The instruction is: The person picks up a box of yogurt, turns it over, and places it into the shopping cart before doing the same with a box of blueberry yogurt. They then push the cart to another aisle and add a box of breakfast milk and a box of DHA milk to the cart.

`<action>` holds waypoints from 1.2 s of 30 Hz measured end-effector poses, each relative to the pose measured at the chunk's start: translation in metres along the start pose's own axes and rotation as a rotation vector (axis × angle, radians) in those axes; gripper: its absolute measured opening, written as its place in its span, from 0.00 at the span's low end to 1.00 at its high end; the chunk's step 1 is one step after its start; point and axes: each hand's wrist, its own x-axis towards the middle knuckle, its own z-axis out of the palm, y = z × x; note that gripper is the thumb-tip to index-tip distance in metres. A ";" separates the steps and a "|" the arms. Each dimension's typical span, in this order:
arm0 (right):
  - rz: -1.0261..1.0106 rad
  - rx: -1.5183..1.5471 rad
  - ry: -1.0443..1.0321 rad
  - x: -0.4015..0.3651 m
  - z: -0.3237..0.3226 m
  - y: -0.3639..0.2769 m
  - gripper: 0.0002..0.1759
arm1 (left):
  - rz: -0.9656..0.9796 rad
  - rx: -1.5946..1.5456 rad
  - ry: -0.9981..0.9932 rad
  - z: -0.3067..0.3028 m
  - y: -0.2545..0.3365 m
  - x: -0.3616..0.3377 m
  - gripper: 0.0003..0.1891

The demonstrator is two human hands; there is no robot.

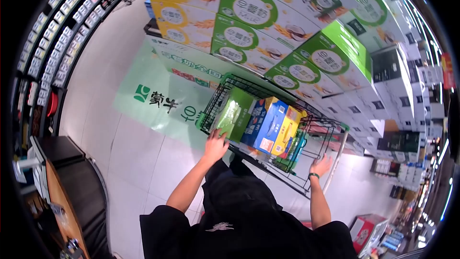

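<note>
A black wire shopping cart (306, 182) with green corner pieces stands in front of me. Inside it, at the left end, is a green carton (235, 110) with a shiny top. Beside that carton sits a blue and yellow box (273, 127), with some smaller green and teal packages (298, 146) partly hidden to its right. My left hand (216, 146) rests at the near end of the green carton by the cart's rim, fingers apart. At the cart's right part, near its pale handle bar (338, 160), my right hand (321, 165) is open with the fingers stretched out.
Stacked green and white cartons (249, 14) and yellow cartons (177, 17) rise just beyond the cart. A green floor sheet (163, 96) lies to the left. Shelves (62, 33) stand far left; a wooden-edged counter (62, 201) is at lower left. A red box (366, 232) stands lower right.
</note>
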 end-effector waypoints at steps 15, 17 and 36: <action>0.213 -0.401 -0.805 -0.106 -0.050 0.108 0.40 | 0.079 0.327 -0.529 0.049 0.010 -0.041 0.32; 0.224 -0.335 -0.775 -0.115 -0.050 0.112 0.42 | 0.075 0.350 -0.496 0.051 0.014 -0.047 0.33; 0.180 -0.133 -0.367 -0.229 -0.049 0.186 0.32 | -0.064 0.269 -0.359 0.096 0.065 -0.176 0.55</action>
